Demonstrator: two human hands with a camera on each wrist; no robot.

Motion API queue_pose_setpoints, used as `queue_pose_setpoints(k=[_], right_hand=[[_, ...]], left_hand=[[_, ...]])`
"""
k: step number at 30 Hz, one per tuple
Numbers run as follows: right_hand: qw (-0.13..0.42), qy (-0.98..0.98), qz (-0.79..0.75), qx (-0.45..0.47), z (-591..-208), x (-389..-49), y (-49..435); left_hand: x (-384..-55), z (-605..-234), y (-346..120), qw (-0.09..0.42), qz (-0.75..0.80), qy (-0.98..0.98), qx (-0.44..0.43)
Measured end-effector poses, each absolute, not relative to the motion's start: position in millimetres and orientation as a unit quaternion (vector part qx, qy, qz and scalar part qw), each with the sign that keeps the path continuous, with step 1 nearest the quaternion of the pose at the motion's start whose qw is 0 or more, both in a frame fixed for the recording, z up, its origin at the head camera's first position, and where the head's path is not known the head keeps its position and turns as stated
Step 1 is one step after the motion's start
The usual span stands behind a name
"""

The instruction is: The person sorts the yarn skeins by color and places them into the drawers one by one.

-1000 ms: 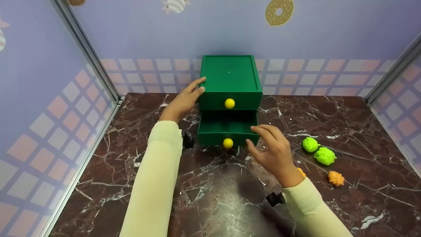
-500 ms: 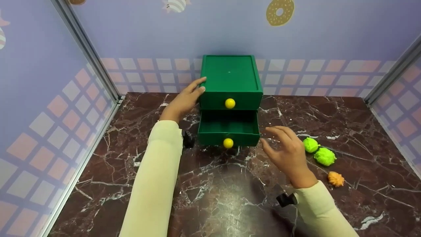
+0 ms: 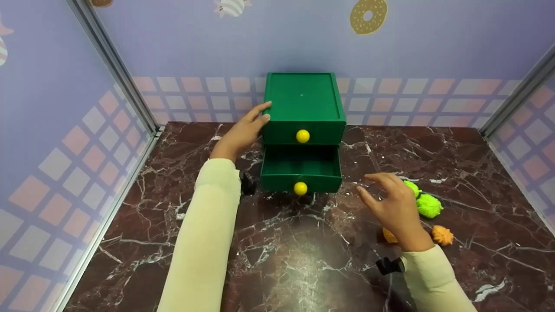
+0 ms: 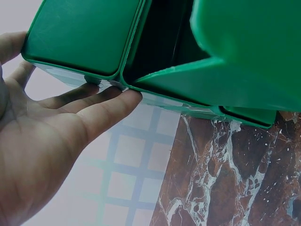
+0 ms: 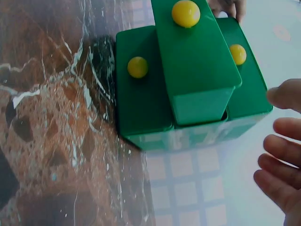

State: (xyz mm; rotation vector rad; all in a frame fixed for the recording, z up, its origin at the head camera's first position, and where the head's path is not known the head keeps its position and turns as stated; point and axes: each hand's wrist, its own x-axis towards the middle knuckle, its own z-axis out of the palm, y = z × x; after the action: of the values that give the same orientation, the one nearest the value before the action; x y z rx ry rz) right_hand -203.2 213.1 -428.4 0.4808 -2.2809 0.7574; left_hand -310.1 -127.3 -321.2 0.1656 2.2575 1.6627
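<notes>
A green cabinet point(image 3: 303, 95) with yellow knobs stands against the back wall. Its middle drawer point(image 3: 277, 183) is pulled out, and the part of its inside that shows is bare. My left hand point(image 3: 240, 132) rests against the cabinet's left side, fingers extended along it. To the right of the drawer, my right hand point(image 3: 392, 208) hovers with fingers loosely bent and nothing held. Right beside it lie two bright green yarn balls point(image 3: 429, 206), one partly hidden by the hand. An orange ball point(image 3: 389, 235) peeks out under the wrist, and a lighter orange piece point(image 3: 442, 235) lies further right.
The dark red marbled tabletop point(image 3: 295, 260) runs up to the patterned back wall point(image 3: 433, 52). A left side wall point(image 3: 52, 130) with a metal edge strip bounds the table. In the right wrist view, closed drawers sit on either side of the pulled-out drawer point(image 5: 197, 61).
My right hand has left the front right corner of the pulled-out drawer and moved right, near the yarn balls. My left hand and the cabinet have stayed in place.
</notes>
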Motion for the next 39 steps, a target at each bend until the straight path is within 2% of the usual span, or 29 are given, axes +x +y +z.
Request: queue_pose_setpoints(k=[17, 23, 31, 39], right_hand=[[0.197, -0.935, 0.254, 0.151, -439.0, -200.8, 236.1], [0.127, -0.955, 0.234, 0.131, -440.8, -199.8, 244.6], [0.055, -0.971, 0.197, 0.125, -444.7, -196.1, 254.3], [-0.008, -0.977, 0.174, 0.122, -448.1, -194.8, 259.4]], left_hand=[[-306.4, -317.2, -128.0, 0.16, 0.58, 0.797, 0.053], [-308.9, -318.3, -128.9, 0.157, 0.579, 0.798, 0.056], [-325.1, -336.6, -131.7, 0.15, 0.573, 0.804, 0.05], [-326.1, -339.6, -131.4, 0.142, 0.582, 0.799, 0.06]])
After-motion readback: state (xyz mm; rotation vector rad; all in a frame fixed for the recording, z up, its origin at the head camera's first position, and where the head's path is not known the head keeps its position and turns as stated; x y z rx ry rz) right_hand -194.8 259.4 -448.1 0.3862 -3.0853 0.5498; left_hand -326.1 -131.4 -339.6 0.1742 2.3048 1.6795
